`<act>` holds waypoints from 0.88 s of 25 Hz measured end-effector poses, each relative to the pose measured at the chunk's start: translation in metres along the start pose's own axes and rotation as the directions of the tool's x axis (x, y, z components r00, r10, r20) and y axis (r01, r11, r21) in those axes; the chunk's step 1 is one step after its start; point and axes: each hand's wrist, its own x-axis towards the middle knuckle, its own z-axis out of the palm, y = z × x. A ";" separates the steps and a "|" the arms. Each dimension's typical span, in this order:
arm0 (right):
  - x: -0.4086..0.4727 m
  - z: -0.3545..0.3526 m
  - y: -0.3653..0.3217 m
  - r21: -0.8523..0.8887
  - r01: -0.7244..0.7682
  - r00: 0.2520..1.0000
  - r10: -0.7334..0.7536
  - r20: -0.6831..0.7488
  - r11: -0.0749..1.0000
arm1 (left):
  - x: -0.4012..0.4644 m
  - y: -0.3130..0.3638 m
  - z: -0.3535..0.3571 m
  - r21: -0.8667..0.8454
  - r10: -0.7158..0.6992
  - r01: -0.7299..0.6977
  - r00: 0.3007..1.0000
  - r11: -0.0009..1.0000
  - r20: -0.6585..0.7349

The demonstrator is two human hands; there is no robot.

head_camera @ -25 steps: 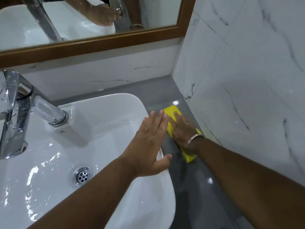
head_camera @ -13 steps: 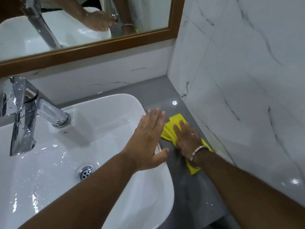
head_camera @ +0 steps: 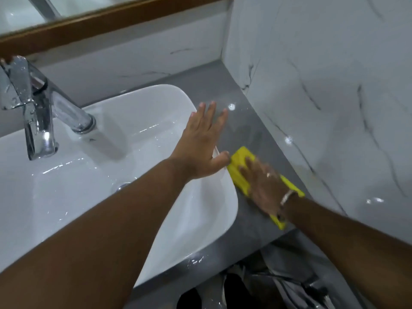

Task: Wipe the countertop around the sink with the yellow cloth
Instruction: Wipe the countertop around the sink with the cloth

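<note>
A yellow cloth (head_camera: pixel 239 166) lies flat on the grey countertop (head_camera: pixel 223 92), on the narrow strip right of the white sink (head_camera: pixel 133 121). My right hand (head_camera: pixel 265 186), blurred by motion, presses palm-down on the cloth and covers its middle; a bracelet circles the wrist. My left hand (head_camera: pixel 201 141) rests flat on the sink's right rim with fingers spread, holding nothing. Its thumb is close to the cloth's near-left corner.
A chrome tap (head_camera: pixel 38 108) stands at the sink's back left. A white marble wall (head_camera: pixel 323 97) borders the countertop strip on the right. A wood-framed mirror (head_camera: pixel 100 25) hangs behind. The countertop's front edge drops off at the bottom right.
My right hand has dragged the cloth toward me along the strip, away from the back corner. The left hand stays on the sink rim. The view has tilted downward.
</note>
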 end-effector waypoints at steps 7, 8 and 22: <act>-0.056 0.001 -0.015 0.122 -0.333 0.942 0.335 0.010 0.935 | 0.003 -0.005 0.008 -0.041 0.034 -0.037 0.997 0.998 -0.071; -0.054 0.007 -0.045 0.136 -0.254 0.965 0.260 -0.024 0.957 | 0.004 -0.006 0.009 -0.047 0.035 -0.039 0.996 0.998 -0.080; -0.091 0.022 -0.116 0.160 -0.049 0.990 0.069 -0.124 0.986 | 0.002 0.004 0.002 0.074 -0.033 0.034 0.999 0.997 -0.019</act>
